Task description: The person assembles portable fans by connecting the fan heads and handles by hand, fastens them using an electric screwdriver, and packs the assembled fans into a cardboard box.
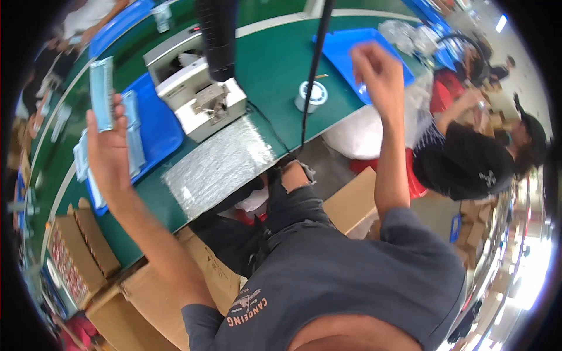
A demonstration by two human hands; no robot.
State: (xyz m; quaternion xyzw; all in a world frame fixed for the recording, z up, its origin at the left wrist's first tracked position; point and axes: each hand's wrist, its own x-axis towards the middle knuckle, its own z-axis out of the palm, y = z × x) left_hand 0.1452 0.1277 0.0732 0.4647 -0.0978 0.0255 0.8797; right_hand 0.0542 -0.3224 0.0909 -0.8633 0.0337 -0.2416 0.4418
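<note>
Showing the head view: my left hand [109, 149] grips a light-blue packet [102, 93] near its lower end, thumb and fingers partly spread about it, over the left blue tray [163, 126] and its loose packets [135, 146]. Because most of its length stands free, it could tip and slip among those below. My right hand [380, 76] is raised by the right blue tray [339, 50], fingers loosely curled; whether they hold anything, I cannot tell.
</note>
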